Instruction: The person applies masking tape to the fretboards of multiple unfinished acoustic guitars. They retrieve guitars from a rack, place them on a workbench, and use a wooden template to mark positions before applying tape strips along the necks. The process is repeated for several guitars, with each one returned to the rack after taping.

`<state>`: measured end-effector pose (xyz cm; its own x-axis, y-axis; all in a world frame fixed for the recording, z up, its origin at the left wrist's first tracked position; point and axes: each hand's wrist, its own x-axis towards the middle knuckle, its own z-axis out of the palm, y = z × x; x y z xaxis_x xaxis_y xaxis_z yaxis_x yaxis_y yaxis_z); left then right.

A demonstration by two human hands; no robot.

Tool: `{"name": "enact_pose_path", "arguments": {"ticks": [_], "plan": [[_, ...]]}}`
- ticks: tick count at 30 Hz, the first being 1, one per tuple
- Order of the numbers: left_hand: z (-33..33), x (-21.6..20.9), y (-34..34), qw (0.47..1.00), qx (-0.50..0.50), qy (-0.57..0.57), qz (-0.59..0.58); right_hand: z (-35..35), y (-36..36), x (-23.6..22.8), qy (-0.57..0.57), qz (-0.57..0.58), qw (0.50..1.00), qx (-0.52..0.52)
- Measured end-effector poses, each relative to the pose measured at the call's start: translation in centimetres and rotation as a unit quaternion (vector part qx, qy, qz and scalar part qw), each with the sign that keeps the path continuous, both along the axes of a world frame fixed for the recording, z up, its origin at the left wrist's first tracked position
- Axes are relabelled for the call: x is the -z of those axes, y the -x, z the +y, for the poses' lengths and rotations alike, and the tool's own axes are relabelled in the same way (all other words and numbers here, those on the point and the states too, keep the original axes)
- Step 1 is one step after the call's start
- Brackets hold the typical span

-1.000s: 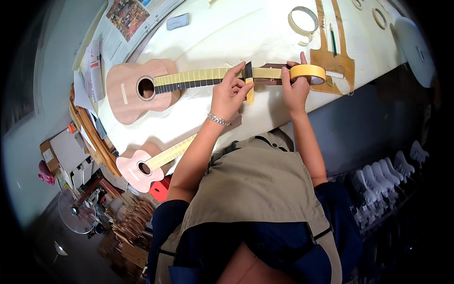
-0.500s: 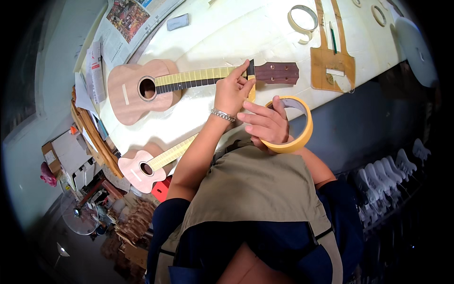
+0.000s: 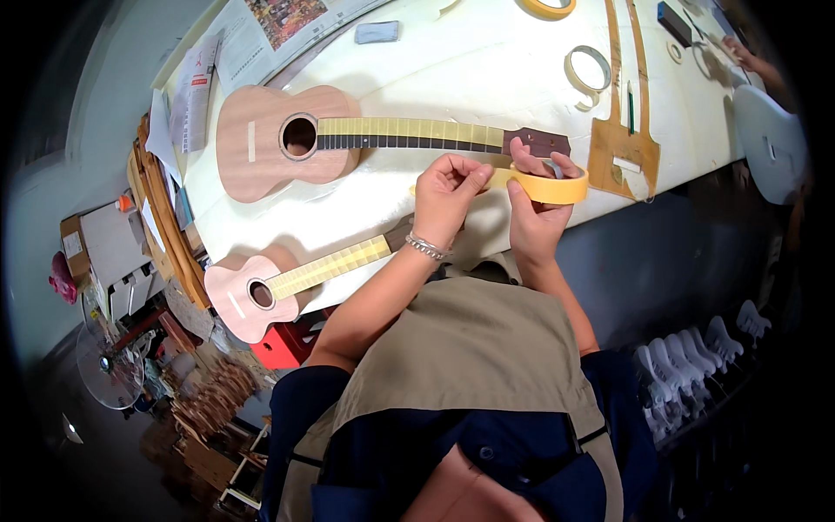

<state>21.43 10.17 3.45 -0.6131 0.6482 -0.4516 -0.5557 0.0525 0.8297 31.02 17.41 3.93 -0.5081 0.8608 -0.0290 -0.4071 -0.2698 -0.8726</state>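
A wooden ukulele (image 3: 239, 152) lies on the table, yellow tape strips (image 3: 409, 130) along the far side of its dark fretboard and a brown headstock (image 3: 557, 143) at its right end. In front of its neck, my left hand (image 3: 445, 196) pinches the free end of a yellow masking tape strip (image 3: 498, 177). The strip runs to a tape roll (image 3: 561, 190) in my right hand (image 3: 535, 228), some fingers inside its ring. Nearer me on the left is a second, paler ukulele (image 3: 239, 300), its fretboard covered with yellow tape (image 3: 339, 265).
Across the white table (image 3: 461, 65) lie a grey-blue block (image 3: 377, 32), newspaper (image 3: 248, 65), a cream tape roll (image 3: 570, 70), another yellow roll (image 3: 550, 10) and a brown template (image 3: 609, 143) with a green pencil (image 3: 631, 109). Another person's hand (image 3: 744, 56) is at far right.
My left hand has come away from the nut end of the far ukulele's neck, toward me. My right hand has turned the roll, and tape now stretches between both hands. The view has shifted.
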Motion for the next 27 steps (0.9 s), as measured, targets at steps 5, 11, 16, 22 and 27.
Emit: {"name": "enact_pose_path", "arguments": {"ticks": [5,11,16,22,27], "plan": [[-6.1,0.4,7.1,0.985,-0.031,0.040,0.163,6.1,-6.0,1.2,0.378,0.389,0.836,0.083],[-10.2,2.2,18.3,0.827,-0.043,0.204,0.522,7.5,-4.4,3.9,-0.357,-0.296,0.885,0.045],[-10.7,2.8,20.5,0.833,0.022,0.200,0.516,7.2,-2.9,4.3,-0.393,-0.408,0.823,0.028],[-10.4,2.6,20.0,0.820,0.027,0.227,0.525,6.9,-2.6,4.1,-0.275,-0.362,0.891,0.023],[-10.5,3.3,20.2,0.767,0.009,0.246,0.592,6.8,-2.8,4.6,-0.256,-0.348,0.901,0.030]]}}
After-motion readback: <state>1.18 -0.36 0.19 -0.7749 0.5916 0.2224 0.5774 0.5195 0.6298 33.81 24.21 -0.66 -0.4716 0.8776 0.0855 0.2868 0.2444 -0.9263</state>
